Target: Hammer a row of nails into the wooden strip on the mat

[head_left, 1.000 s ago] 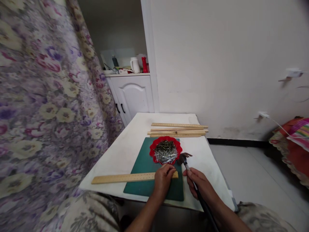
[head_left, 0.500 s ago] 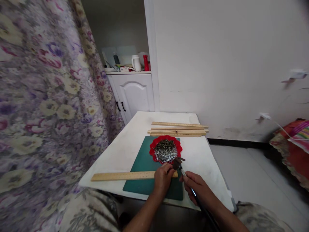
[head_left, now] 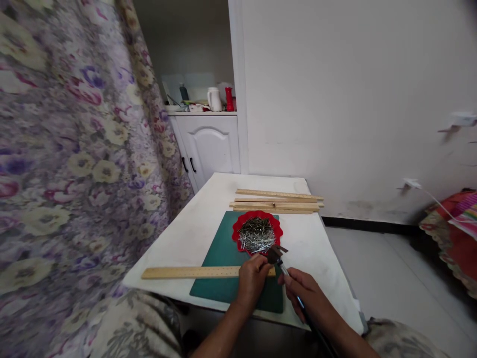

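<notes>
My left hand (head_left: 252,282) is closed over the right end of a long wooden ruler strip (head_left: 194,272) that lies across a green cutting mat (head_left: 223,258); whether a nail sits between its fingers I cannot make out. Wrapped round the handle of a hammer (head_left: 278,256), my right hand (head_left: 304,293) keeps the dark metal head down beside the left fingertips at the strip's right end. Just behind the hammer head sits a red scalloped dish (head_left: 257,233) heaped with metal nails.
The white table (head_left: 186,233) holds a stack of wooden strips (head_left: 278,201) at its far edge near the wall. A floral curtain (head_left: 74,164) hangs close on the left. A white cabinet (head_left: 208,146) stands behind, and bare floor (head_left: 387,278) lies to the right.
The hammer head has come down and to the left, from beside the dish to the strip's right end by my left fingers. My left hand has stayed on the strip.
</notes>
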Motion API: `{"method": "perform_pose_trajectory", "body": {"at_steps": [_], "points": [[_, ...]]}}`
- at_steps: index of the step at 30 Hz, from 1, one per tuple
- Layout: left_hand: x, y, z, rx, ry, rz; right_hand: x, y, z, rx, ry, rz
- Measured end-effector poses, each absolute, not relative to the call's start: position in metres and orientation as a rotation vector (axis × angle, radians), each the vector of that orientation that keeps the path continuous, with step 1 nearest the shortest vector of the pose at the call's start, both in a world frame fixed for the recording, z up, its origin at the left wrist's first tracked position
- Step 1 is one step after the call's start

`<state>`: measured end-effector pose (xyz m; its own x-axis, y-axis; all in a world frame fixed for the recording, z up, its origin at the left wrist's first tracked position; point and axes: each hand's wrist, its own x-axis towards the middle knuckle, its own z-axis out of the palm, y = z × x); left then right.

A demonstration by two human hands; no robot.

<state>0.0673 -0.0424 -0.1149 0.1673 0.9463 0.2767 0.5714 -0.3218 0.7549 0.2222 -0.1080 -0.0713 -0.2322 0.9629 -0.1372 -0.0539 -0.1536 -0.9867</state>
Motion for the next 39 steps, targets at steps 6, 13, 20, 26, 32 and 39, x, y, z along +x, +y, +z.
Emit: {"method": "perform_pose_trajectory", "body": {"at_steps": [6, 13, 20, 26, 32, 39], "points": [[0.067, -0.044, -0.114, 1.95, 1.41, 1.011, 0.228, -0.102, -0.072, -1.085, -1.153, 1.532], [0.057, -0.048, -0.099, 1.976, 1.315, 1.014, 0.241, -0.089, -0.077, -1.053, -0.968, 1.503], [0.045, -0.018, -0.073, 2.286, 1.529, 0.893, 0.244, -0.083, -0.086, -1.054, -0.903, 1.529], [0.06, 0.01, -0.073, 2.499, 1.876, 0.375, 0.24, -0.082, -0.085, -1.074, -0.887, 1.492], [0.065, 0.014, -0.073, 2.543, 1.921, 0.154, 0.238, -0.079, -0.087, -1.09, -0.914, 1.512], [0.058, 0.008, -0.069, 2.623, 1.843, 0.214, 0.231, -0.078, -0.089, -1.076, -0.93, 1.483]]}}
